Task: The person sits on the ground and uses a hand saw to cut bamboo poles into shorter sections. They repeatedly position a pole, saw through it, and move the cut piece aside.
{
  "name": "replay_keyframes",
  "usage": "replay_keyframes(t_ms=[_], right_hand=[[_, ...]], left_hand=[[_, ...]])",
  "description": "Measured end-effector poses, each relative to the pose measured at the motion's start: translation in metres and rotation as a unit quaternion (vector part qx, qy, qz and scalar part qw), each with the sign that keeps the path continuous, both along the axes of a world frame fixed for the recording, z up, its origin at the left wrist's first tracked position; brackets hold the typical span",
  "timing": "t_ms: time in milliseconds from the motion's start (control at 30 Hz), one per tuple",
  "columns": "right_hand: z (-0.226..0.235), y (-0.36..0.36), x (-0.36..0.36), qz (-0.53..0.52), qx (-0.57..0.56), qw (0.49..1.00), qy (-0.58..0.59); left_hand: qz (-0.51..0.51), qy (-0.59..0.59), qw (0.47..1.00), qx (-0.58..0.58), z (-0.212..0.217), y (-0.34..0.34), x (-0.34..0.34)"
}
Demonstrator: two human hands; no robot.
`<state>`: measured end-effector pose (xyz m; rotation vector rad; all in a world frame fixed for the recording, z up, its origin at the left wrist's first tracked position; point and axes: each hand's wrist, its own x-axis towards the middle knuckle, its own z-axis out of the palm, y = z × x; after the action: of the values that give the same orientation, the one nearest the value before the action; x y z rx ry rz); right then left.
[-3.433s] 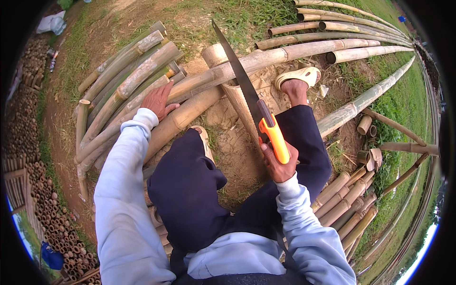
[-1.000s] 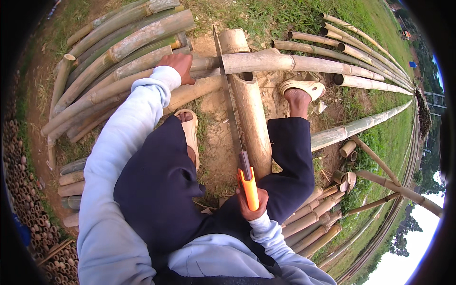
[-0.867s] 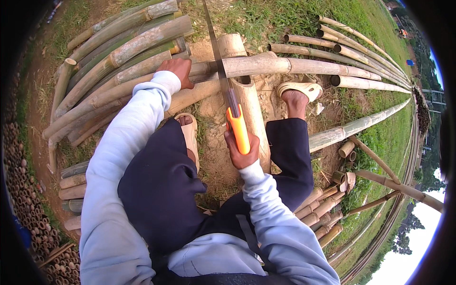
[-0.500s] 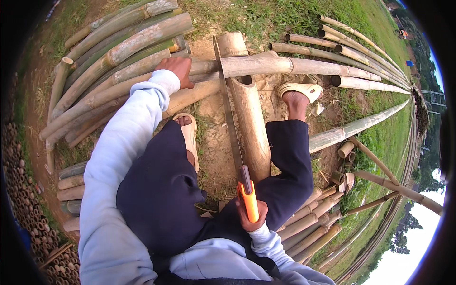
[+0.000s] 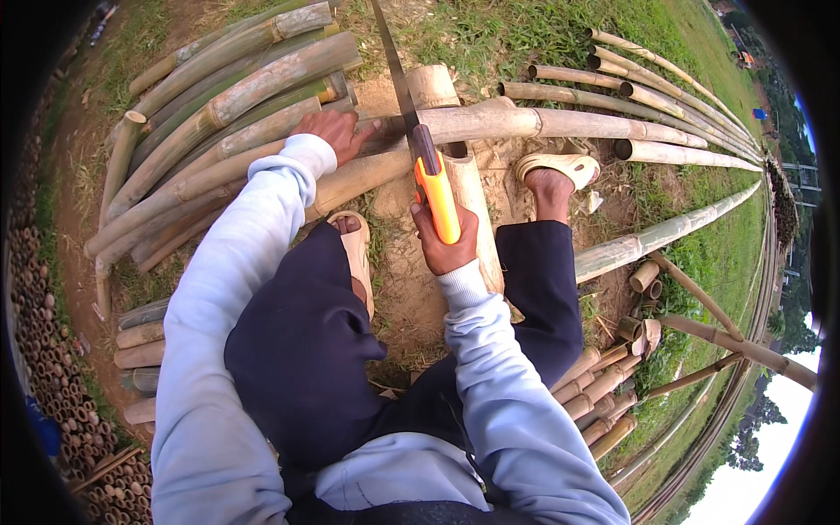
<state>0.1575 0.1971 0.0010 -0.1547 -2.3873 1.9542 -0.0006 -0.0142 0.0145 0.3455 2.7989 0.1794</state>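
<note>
My right hand (image 5: 450, 241) is closed round the orange handle of a handsaw (image 5: 442, 203), whose long blade points away from me. The blade lies across a thick bamboo pole (image 5: 573, 123), its handle end now close to the pole. To the left of the blade, my left hand (image 5: 332, 133) rests over the same pole with its thumb stretched toward the saw; the fingertips are partly hidden. The pole lies crosswise on a short, thick bamboo log (image 5: 477, 188) between my feet. How deep the blade sits in the pole cannot be made out.
Cut bamboo lengths (image 5: 229, 105) are stacked at the left. Long poles (image 5: 678, 154) reach off to the right over the grass, with shorter pieces (image 5: 582, 389) by my right leg. Upright bamboo ends (image 5: 74, 394) crowd the lower left. My sandalled feet flank the log.
My right hand has pushed the saw forward, away from my body, so its handle is near the pole. My left hand stays on the pole, its thumb reaching farther out.
</note>
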Motion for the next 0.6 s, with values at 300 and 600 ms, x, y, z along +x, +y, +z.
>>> replay_keyframes(t_ms=[300,600], right_hand=[[0.02,0.014,0.079,-0.003,0.017,0.998,-0.066],[0.036,0.03,0.12,0.022,0.067,0.995,-0.076]], left_hand=[[0.006,0.044,0.999,0.004,-0.013,0.006,0.0],[0.048,0.034,0.998,0.024,-0.013,0.006,0.001]])
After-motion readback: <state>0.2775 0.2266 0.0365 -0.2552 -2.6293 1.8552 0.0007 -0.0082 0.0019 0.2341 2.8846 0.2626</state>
